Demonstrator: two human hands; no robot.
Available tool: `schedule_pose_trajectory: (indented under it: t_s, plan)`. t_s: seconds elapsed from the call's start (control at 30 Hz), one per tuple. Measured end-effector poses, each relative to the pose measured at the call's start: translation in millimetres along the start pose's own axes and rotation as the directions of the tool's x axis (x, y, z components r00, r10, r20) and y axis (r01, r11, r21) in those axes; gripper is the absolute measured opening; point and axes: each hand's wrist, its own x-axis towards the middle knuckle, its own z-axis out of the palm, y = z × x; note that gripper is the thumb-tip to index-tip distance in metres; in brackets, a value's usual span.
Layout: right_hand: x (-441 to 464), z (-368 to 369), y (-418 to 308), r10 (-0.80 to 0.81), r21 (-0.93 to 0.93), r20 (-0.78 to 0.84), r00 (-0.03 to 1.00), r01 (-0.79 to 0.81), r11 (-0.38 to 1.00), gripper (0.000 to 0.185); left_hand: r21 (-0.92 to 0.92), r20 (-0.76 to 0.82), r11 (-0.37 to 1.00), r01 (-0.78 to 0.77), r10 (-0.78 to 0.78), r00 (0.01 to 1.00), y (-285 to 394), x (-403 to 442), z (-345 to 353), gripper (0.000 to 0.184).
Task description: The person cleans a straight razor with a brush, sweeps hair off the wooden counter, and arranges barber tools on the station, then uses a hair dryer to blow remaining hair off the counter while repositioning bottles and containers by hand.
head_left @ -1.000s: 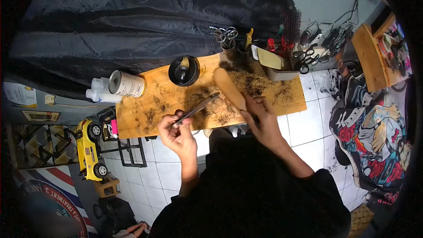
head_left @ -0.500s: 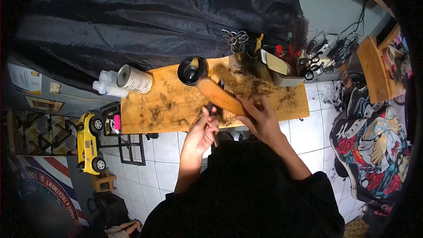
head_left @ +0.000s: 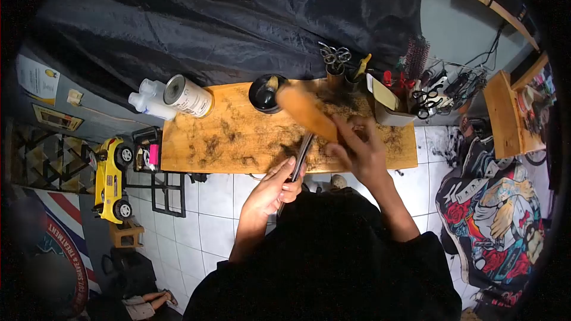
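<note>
My right hand [head_left: 364,150] grips a wooden-backed brush [head_left: 306,113] by its near end. The flat brown back faces up, and motion blurs it; its bristles are hidden. In my left hand [head_left: 275,191] is a slim dark tool with a metallic shine [head_left: 302,157], held upright-slanting between thumb and fingers; its exact kind I cannot make out. The tool's upper end lies close under the brush, and whether they touch I cannot tell. Both hands are at the near edge of a wooden table [head_left: 238,137] strewn with dark hair clippings.
On the table are a white can [head_left: 189,98], clear bottles [head_left: 151,101], a black bowl [head_left: 262,104] with a brush, a cup of scissors [head_left: 334,65] and a box [head_left: 392,110] beside combs and clippers. A yellow toy car [head_left: 110,178] stands left; a patterned cape [head_left: 493,214] hangs right.
The brush has shifted slightly right and blurred. My left hand has turned, so more of the slim dark tool shows, pointing up toward the brush. The whole view has shifted slightly.
</note>
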Motion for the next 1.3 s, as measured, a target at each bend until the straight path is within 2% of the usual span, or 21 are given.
schedule_pose_trajectory:
  t_s: [0.1,0.17,0.2,0.23,0.3,0.37,0.43,0.5,0.7,0.73,0.77,0.83,0.87,0.9,0.97,1.0,1.03,1.1,1.17,1.27,1.3]
  plan:
    - [3,-10,-10,0.115,-0.034,-0.019,0.993,-0.116,0.993,0.044,-0.053,0.069,0.996,0.065,-0.062,0.996,1,1,-7,0.028]
    - [-8,-5,-12,-0.145,0.105,0.012,0.989,0.143,0.984,0.056,-0.102,0.054,0.994,0.044,-0.039,0.998,1,0,-9,0.026]
    - [-15,-11,-18,-0.304,0.062,0.212,0.929,0.297,0.953,0.054,-0.085,-0.117,0.996,0.020,-0.030,0.993,-1,-1,-8,0.028]
    - [-20,-10,-16,-0.303,0.060,0.215,0.929,0.297,0.953,0.054,-0.065,-0.283,0.998,0.004,-0.022,0.959,-5,-1,-7,0.029]
    - [-29,-4,-8,-0.095,0.023,0.227,0.969,0.093,0.995,0.054,0.231,-0.045,0.969,0.083,-0.074,0.996,12,-4,-6,0.031]
    - [-15,-10,-1,-0.027,0.016,0.162,0.986,0.025,1.000,0.053,0.256,-0.014,0.967,0.002,0.002,1.000,9,-7,2,0.032]
    - [-5,-15,1,0.083,-0.095,-0.128,0.988,-0.096,0.991,0.052,0.268,-0.008,0.963,0.026,-0.025,1.000,3,-5,-4,0.033]
    - [-5,-19,-1,0.100,-0.084,-0.163,0.982,-0.114,0.990,0.051,0.289,0.007,0.956,0.043,-0.047,0.999,1,0,-7,0.034]
    - [-36,-7,-21,-0.117,0.034,0.230,0.966,0.112,0.993,0.054,0.229,-0.116,0.973,0.029,-0.003,0.993,-6,4,-8,0.029]
    - [-37,-5,-19,0.054,0.058,0.290,0.955,-0.074,0.996,0.050,0.212,-0.101,0.977,0.028,-0.007,0.995,-5,1,-4,0.029]
    - [-35,-4,-18,0.044,0.059,0.297,0.954,-0.064,0.996,0.050,0.206,-0.101,0.978,0.019,0.002,0.995,-5,-1,-3,0.029]
    - [-24,-6,-10,0.171,-0.083,-0.046,0.984,-0.174,0.981,0.046,0.511,-0.056,0.848,-0.140,0.196,0.979,-7,-1,0,0.030]
    - [-19,-12,-7,0.167,-0.047,-0.083,0.982,-0.171,0.984,0.045,0.517,-0.007,0.841,-0.159,0.190,0.982,-4,-5,-2,0.030]
    - [-17,-15,-10,0.159,-0.046,-0.079,0.984,-0.163,0.986,0.045,0.514,-0.009,0.842,-0.166,0.199,0.980,-2,-8,-2,0.030]
    - [-17,-20,-19,0.405,0.274,-0.008,0.914,-0.387,0.880,0.049,0.891,0.084,0.413,-0.189,0.259,0.962,3,-15,1,0.033]
    - [-16,-23,-23,0.413,0.247,0.056,0.909,-0.414,0.876,0.047,0.929,0.172,0.252,-0.270,0.353,0.920,3,-18,3,0.032]
    - [-19,-22,-23,0.408,0.246,0.061,0.911,-0.409,0.879,0.047,0.928,0.170,0.254,-0.271,0.360,0.917,4,-19,3,0.032]
    - [-24,-20,-20,0.438,0.294,0.279,0.855,-0.510,0.808,0.045,0.957,0.178,0.150,-0.248,0.369,0.912,7,-21,2,0.031]
    - [-29,-15,-18,0.393,0.258,0.257,0.883,-0.454,0.853,0.042,0.937,0.176,0.213,-0.278,0.401,0.899,7,-22,4,0.029]
    - [-27,-20,-24,0.365,0.247,0.402,0.840,-0.483,0.840,0.036,0.806,-0.004,0.516,-0.290,0.494,0.869,6,-14,9,0.026]
    - [-28,-18,-24,0.371,0.241,0.393,0.841,-0.483,0.842,0.036,0.805,0.007,0.514,-0.296,0.491,0.871,3,-10,9,0.026]
